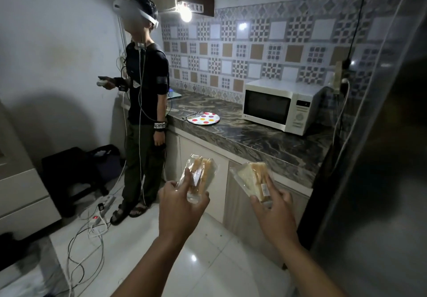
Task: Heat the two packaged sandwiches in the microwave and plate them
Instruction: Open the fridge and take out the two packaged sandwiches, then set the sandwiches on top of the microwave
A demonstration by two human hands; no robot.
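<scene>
While the left hand (179, 206) is pinching one wrapped sandwich (200, 176) and the right hand (275, 209) another (254, 180), both are hovering off the counter's (254, 139) front edge; light, squashy, slippery film probably needs gentle edge holds.

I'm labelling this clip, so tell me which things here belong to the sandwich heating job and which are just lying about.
For the job: left sandwich, gripped by left hand; right sandwich, gripped by right hand; microwave; dotted plate.

Just lying about: floor cables; black stool.
</scene>
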